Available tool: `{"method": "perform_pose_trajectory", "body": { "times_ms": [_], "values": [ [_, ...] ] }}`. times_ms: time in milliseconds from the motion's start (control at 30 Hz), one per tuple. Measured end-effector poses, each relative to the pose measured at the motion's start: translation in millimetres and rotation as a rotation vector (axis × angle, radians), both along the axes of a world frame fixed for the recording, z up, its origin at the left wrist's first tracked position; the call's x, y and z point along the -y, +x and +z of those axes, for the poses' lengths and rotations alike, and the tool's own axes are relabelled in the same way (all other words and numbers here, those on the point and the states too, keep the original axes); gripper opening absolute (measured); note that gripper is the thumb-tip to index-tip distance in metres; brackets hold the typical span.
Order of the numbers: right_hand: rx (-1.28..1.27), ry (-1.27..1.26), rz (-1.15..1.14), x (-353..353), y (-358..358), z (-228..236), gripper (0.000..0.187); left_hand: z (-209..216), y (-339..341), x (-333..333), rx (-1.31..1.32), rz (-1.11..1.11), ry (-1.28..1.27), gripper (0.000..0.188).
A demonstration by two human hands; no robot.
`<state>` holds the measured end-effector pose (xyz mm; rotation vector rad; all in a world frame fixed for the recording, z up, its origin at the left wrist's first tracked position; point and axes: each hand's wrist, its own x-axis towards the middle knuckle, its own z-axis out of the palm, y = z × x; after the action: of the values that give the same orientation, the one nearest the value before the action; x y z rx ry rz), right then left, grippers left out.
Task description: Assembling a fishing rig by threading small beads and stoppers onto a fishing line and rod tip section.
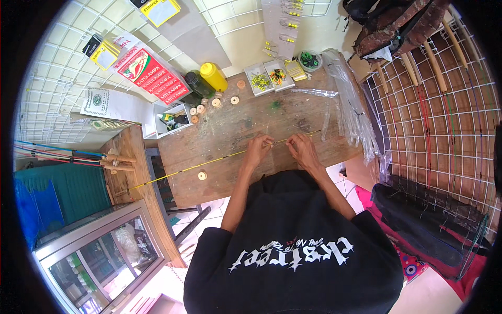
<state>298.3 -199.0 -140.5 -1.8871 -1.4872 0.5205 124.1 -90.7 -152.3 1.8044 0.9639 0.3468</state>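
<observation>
A thin yellow fishing rod (pixel 209 160) with dark bands lies slantwise over the wooden table, its left end reaching past the table's edge and its dark tip pointing right. My left hand (pixel 258 149) is closed on the rod near the table's front middle, fingertips pinched together. Just to the right, my right hand (pixel 304 150) also pinches at the rod, with a small gap between the two hands. Whether a fine thread runs between the fingertips is too small to tell. Nearer the left stands a small wooden spool (pixel 202 176), apart from both hands.
On the worn table (pixel 230 131) stand more spools (pixel 235 100), a yellow bottle (pixel 213 77), a dark bottle (pixel 198 83) and white trays (pixel 259 79) of small floats. Clear plastic sleeves (pixel 351 112) cover the right side. Rods with wooden handles (pixel 434 57) hang on the right grid.
</observation>
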Motion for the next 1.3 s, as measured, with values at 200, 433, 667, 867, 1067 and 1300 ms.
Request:
{"method": "perform_pose_trajectory", "body": {
  "times_ms": [200,433,667,867,1067,1300],
  "values": [
    [0.072,0.032,0.024,-4.4,-3.4,-1.9,0.008,1.6,-0.9,-1.0,-0.011,-0.004,0.009,0.024],
    [0.071,-0.001,-0.005,-2.0,-2.9,-2.0,0.010,-0.2,-0.9,-2.4,0.076,0.021,0.000,0.022],
    [0.143,0.021,-0.012,-1.0,0.6,1.7,0.010,-0.3,-2.6,-3.4,0.079,0.032,-0.001,0.023],
    [0.211,0.047,-0.002,-1.0,0.5,2.0,0.011,2.4,-2.7,-3.0,0.099,0.033,0.021,0.023],
    [0.206,0.021,-0.023,-2.6,1.6,-0.1,0.011,7.7,-1.1,-3.7,0.068,0.024,0.036,0.024],
    [0.221,0.043,-0.003,-2.1,0.3,1.3,0.010,5.9,-2.7,-4.0,0.098,0.015,0.026,0.024]
  ]
}}
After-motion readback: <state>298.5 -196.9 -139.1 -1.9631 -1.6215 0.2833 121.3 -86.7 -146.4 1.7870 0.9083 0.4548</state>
